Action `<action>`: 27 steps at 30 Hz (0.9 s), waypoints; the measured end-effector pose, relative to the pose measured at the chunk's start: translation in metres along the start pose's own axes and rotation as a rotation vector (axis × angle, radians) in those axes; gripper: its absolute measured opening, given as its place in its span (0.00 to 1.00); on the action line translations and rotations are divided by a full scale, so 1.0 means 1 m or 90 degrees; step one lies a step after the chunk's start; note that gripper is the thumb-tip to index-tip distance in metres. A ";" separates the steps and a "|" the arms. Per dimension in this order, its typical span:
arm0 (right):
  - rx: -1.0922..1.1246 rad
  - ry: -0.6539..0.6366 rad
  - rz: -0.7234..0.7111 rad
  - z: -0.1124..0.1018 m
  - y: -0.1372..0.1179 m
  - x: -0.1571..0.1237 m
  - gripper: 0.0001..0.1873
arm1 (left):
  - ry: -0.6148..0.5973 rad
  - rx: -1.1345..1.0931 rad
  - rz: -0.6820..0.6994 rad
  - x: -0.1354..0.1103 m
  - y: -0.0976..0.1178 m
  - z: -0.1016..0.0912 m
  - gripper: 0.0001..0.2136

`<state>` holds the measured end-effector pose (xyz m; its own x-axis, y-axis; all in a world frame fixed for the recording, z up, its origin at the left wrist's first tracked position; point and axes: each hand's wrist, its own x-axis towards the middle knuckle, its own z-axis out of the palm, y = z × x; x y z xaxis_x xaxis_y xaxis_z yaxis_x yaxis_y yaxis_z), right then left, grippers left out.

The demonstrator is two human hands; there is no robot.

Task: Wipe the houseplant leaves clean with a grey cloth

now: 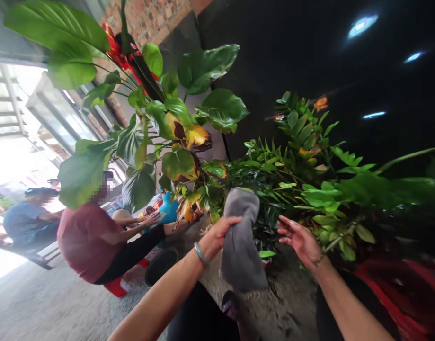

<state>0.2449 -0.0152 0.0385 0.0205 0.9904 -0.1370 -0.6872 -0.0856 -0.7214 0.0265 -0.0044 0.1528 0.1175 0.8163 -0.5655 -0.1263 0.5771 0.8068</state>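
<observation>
My left hand [217, 235] grips a grey cloth [241, 241] that hangs down in front of the plants. A metal bangle sits on that wrist. My right hand [298, 238] is open beside the cloth, palm up, fingers spread, holding nothing, close to the low green leaves. A tall plant with large green leaves [174, 123], some yellowed and brown, stands just behind the cloth. A bushy plant with small glossy leaflets [302, 170] spreads to the right of it.
A person in a dark red shirt [85, 241] sits at the left on a red stool, another in blue [25, 222] behind. A black pot [160, 265] stands on the concrete floor. A dark glossy wall is behind the plants; red material lies at the lower right.
</observation>
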 end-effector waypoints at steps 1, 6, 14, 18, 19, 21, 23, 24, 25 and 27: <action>0.001 0.007 0.000 0.000 0.000 0.000 0.11 | -0.022 0.028 -0.025 0.000 -0.013 -0.001 0.05; 0.020 0.049 -0.003 0.002 -0.002 -0.002 0.11 | -0.195 0.079 0.094 -0.029 0.000 0.009 0.10; 0.014 0.045 0.024 0.003 0.000 0.000 0.10 | -0.100 0.014 0.242 -0.001 0.053 0.048 0.09; -0.006 0.082 0.065 -0.004 -0.002 0.004 0.07 | -0.089 0.178 0.021 0.009 -0.015 0.033 0.08; -0.003 0.093 0.074 -0.006 -0.003 0.005 0.07 | -0.120 0.222 0.002 0.003 -0.021 0.028 0.09; 0.011 0.108 0.079 -0.006 -0.005 0.006 0.08 | -0.184 0.248 0.036 -0.010 -0.012 0.023 0.12; 0.024 0.116 0.074 -0.004 -0.006 0.005 0.08 | -0.228 0.205 0.143 -0.020 0.020 0.027 0.15; 0.030 0.115 0.070 -0.003 -0.006 0.005 0.08 | -0.225 0.161 0.217 -0.021 0.039 0.031 0.16; 0.036 0.109 0.067 -0.001 -0.007 0.004 0.07 | -0.199 0.114 0.282 -0.019 0.057 0.037 0.17; 0.051 0.086 0.062 0.002 -0.006 0.002 0.07 | -0.120 0.021 0.333 -0.008 0.076 0.046 0.16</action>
<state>0.2474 -0.0122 0.0436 0.0446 0.9534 -0.2982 -0.7462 -0.1667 -0.6445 0.0616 0.0319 0.2269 0.2224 0.9737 -0.0500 -0.1851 0.0925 0.9784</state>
